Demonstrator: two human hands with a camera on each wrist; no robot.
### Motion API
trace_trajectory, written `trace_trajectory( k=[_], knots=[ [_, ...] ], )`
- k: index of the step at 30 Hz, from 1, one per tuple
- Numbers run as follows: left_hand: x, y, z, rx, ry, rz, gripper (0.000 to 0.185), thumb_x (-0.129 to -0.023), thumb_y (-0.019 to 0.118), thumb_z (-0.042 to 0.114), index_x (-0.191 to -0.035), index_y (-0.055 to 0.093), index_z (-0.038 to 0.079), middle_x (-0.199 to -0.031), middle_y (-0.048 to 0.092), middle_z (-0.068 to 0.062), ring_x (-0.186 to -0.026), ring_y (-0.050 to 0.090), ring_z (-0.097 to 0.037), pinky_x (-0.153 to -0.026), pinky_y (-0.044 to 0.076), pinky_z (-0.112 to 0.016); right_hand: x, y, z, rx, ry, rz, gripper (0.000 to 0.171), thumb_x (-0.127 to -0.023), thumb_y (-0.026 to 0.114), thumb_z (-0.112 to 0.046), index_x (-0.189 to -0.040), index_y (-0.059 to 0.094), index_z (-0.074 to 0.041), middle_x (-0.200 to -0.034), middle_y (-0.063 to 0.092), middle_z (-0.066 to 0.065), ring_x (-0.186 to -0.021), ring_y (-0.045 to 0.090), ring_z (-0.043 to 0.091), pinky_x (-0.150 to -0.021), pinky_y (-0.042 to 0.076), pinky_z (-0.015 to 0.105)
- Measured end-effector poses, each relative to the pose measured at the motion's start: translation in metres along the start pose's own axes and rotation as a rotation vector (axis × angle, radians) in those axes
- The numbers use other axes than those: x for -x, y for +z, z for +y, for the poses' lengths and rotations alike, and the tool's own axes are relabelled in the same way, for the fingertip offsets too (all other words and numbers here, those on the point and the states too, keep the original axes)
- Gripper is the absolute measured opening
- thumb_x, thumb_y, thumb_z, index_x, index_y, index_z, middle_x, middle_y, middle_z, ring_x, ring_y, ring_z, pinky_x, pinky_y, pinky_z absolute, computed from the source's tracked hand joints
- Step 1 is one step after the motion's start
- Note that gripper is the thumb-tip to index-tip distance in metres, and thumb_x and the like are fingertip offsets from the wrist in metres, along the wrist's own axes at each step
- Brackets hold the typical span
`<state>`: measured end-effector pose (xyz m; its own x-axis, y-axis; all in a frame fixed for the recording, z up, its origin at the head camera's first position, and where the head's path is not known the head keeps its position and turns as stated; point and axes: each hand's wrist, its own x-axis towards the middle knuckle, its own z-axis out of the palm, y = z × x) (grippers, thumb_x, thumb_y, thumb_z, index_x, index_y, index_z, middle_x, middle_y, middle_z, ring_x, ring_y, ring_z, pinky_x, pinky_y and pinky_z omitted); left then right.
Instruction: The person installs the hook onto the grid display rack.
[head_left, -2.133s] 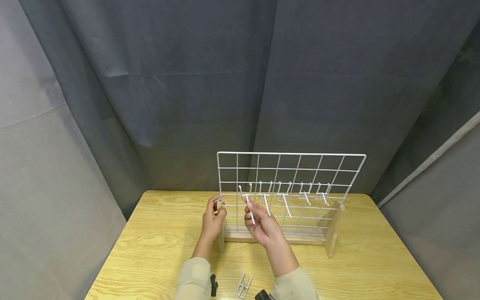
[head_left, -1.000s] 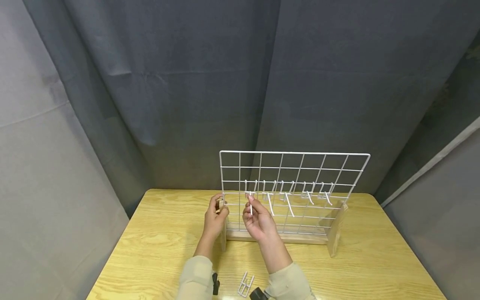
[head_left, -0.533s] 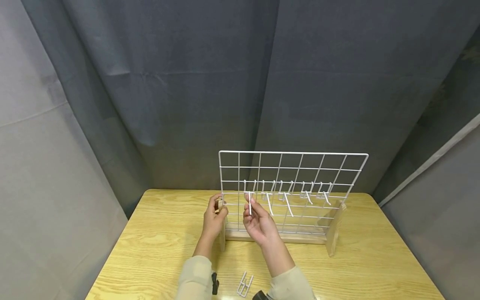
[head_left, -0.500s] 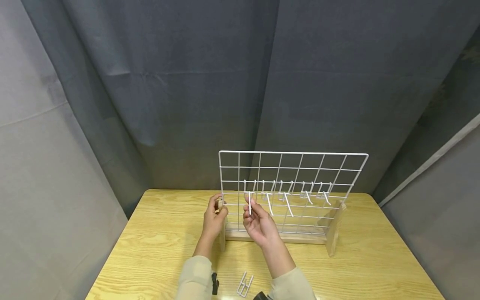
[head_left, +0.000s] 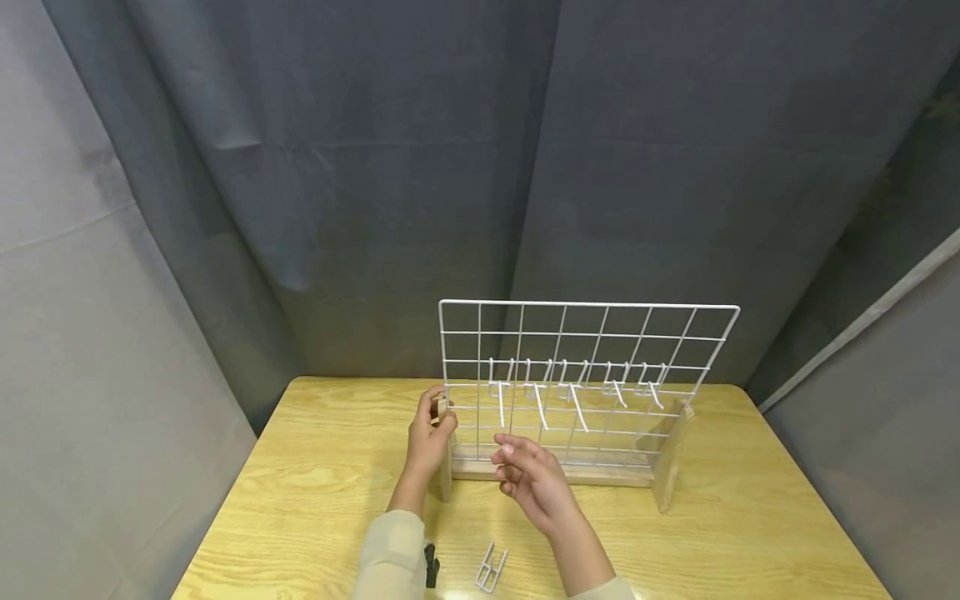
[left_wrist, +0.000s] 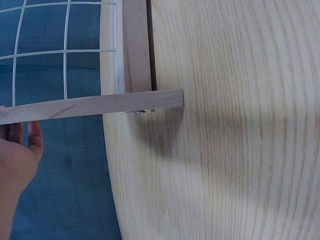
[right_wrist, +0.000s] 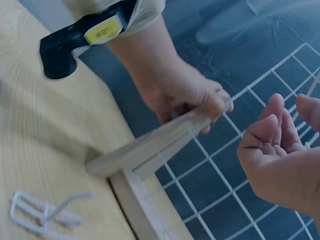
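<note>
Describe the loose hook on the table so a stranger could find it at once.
Start at the white wire grid standing on the wooden table, then look to the table's near edge between the two sleeves. The loose hook lies flat there; unlike the hooks hung in a row on the grid, it touches only the tabletop.

A light wooden desk (head_left: 315,500) with pronounced grain carries the scene, its far edge set against a dark grey curtain (head_left: 375,167) hanging in vertical folds. To the left of the desk stands a pale grey wall panel (head_left: 75,375); to the right of the desk, a second grey panel (head_left: 900,400) edged by a light diagonal strip. On the desk's near edge, close to its middle, lies 1 loose white wire hook (head_left: 490,569), flat on the wood; the right wrist view shows it as well (right_wrist: 42,212).
</note>
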<state>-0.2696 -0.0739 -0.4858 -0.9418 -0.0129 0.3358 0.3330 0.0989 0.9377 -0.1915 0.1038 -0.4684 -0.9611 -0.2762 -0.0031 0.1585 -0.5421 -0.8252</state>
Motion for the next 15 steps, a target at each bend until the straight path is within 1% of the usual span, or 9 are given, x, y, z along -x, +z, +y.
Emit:
trace_trajectory(
  k=[2,6,11,13,15],
  knots=[
    [-0.001,0.000,0.001,0.003,-0.002,-0.001,0.044,-0.083,0.051,-0.008,-0.124,0.048,0.005,-0.103,0.056,-0.026,-0.086,0.051,-0.019,-0.072,0.045,-0.033,0.005,-0.004,0.001,0.034,0.008,0.008,0.021,-0.092,0.054,-0.009,-0.112,0.057,-0.003,-0.086,0.063,0.002,-0.070,0.056,0.010,-0.060,0.043,0.021],
    [-0.002,-0.001,0.001,0.011,-0.006,0.000,0.043,-0.084,0.051,-0.008,-0.124,0.049,0.007,-0.103,0.056,-0.027,-0.086,0.050,-0.019,-0.072,0.045,-0.033,0.012,-0.011,0.004,0.101,0.012,-0.003,0.022,-0.091,0.056,-0.006,-0.112,0.058,-0.002,-0.088,0.064,0.003,-0.073,0.057,0.012,-0.062,0.044,0.022],
    [-0.002,-0.001,0.000,0.013,-0.002,-0.002,0.042,-0.084,0.051,-0.008,-0.124,0.049,0.006,-0.103,0.054,-0.029,-0.086,0.050,-0.019,-0.073,0.044,-0.034,0.019,-0.017,0.009,0.195,0.026,-0.011,0.022,-0.090,0.058,-0.006,-0.112,0.059,-0.005,-0.091,0.064,0.005,-0.077,0.059,0.015,-0.066,0.046,0.025],
    [-0.002,-0.001,0.000,0.010,-0.004,-0.003,0.043,-0.083,0.051,-0.008,-0.124,0.049,0.006,-0.103,0.055,-0.028,-0.086,0.050,-0.019,-0.073,0.044,-0.033,0.022,-0.019,0.012,0.247,0.033,-0.013,0.022,-0.090,0.058,-0.007,-0.112,0.060,-0.005,-0.094,0.063,0.005,-0.079,0.059,0.016,-0.068,0.046,0.027],
    [-0.002,-0.001,-0.001,0.007,-0.007,-0.001,0.043,-0.083,0.052,-0.008,-0.123,0.049,0.007,-0.102,0.056,-0.026,-0.086,0.051,-0.019,-0.072,0.044,-0.033,0.025,-0.021,0.016,0.313,0.035,-0.023,0.024,-0.090,0.058,-0.008,-0.113,0.058,-0.002,-0.096,0.063,0.007,-0.082,0.059,0.017,-0.071,0.047,0.029]
  ],
)
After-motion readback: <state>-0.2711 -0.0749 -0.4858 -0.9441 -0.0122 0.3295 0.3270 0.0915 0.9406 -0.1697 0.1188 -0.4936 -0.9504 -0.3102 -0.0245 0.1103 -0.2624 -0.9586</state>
